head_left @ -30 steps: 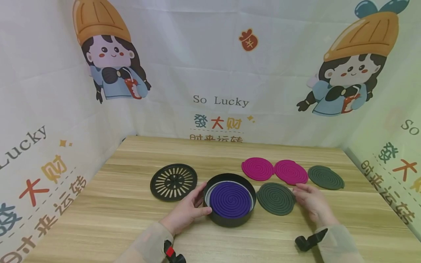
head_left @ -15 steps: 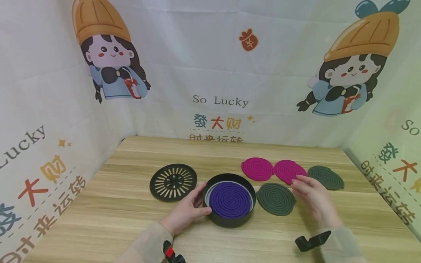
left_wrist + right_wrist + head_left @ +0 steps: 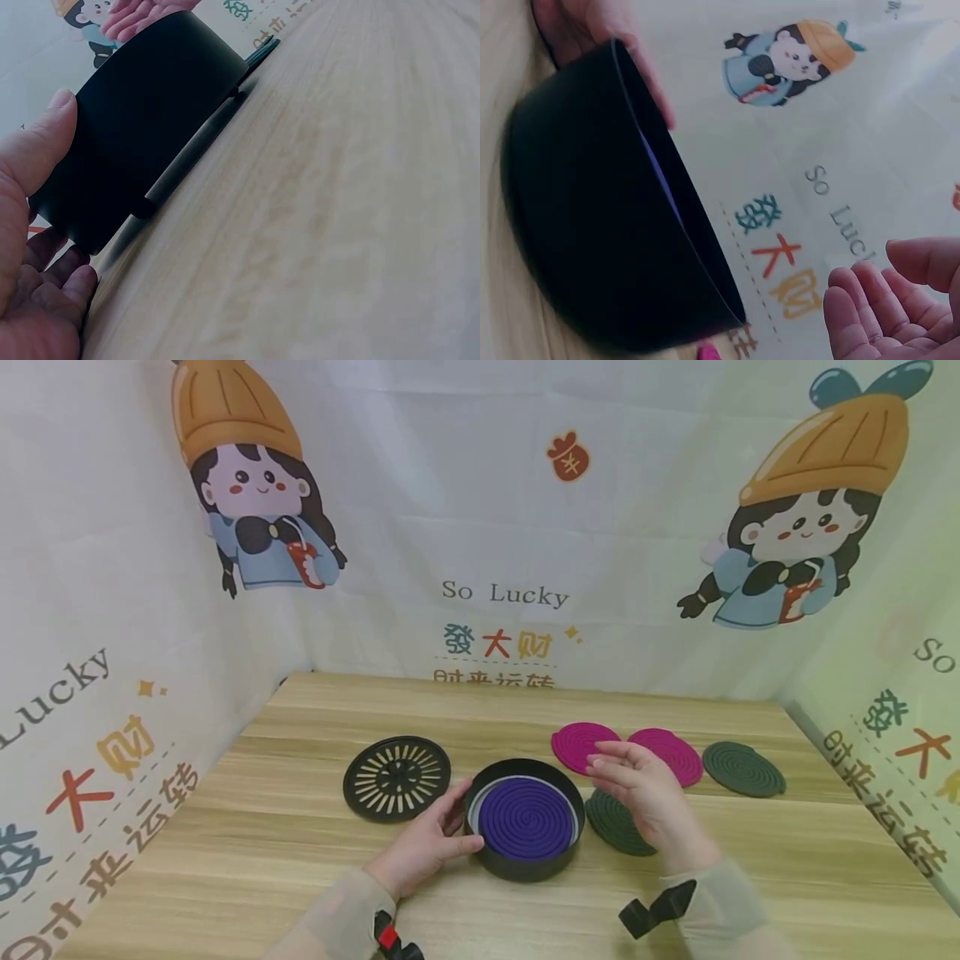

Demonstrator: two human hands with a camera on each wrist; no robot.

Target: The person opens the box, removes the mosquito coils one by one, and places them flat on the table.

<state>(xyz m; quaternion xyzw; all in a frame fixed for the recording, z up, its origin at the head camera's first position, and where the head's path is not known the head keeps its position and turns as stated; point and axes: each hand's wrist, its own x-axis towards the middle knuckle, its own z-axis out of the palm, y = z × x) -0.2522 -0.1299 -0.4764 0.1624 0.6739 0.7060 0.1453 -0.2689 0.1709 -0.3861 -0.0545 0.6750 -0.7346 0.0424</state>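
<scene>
A black round mosquito coil holder (image 3: 531,868) stands on the table, a purple mosquito coil (image 3: 525,818) lying inside it. My left hand (image 3: 427,843) grips the holder's left side; in the left wrist view its thumb (image 3: 46,142) lies on the wall, with the fingers lower on the other side. My right hand (image 3: 648,793) hovers bare beside the holder, fingers loosely extended and holding nothing. Partly hidden beneath it is a dark green coil (image 3: 613,827). In the right wrist view, the holder (image 3: 600,217) is apart from the right hand (image 3: 907,307).
Left of the holder lies a black slotted lid (image 3: 372,793). Two pink coils (image 3: 581,743) lie behind the right hand, with another dark green coil (image 3: 744,768) farther right. A printed cloth (image 3: 480,527) hangs around the wooden table (image 3: 247,843).
My right hand has moved left and up from the green coil's right edge, towards the holder, and now covers part of that coil. The left hand and holder have stayed put.
</scene>
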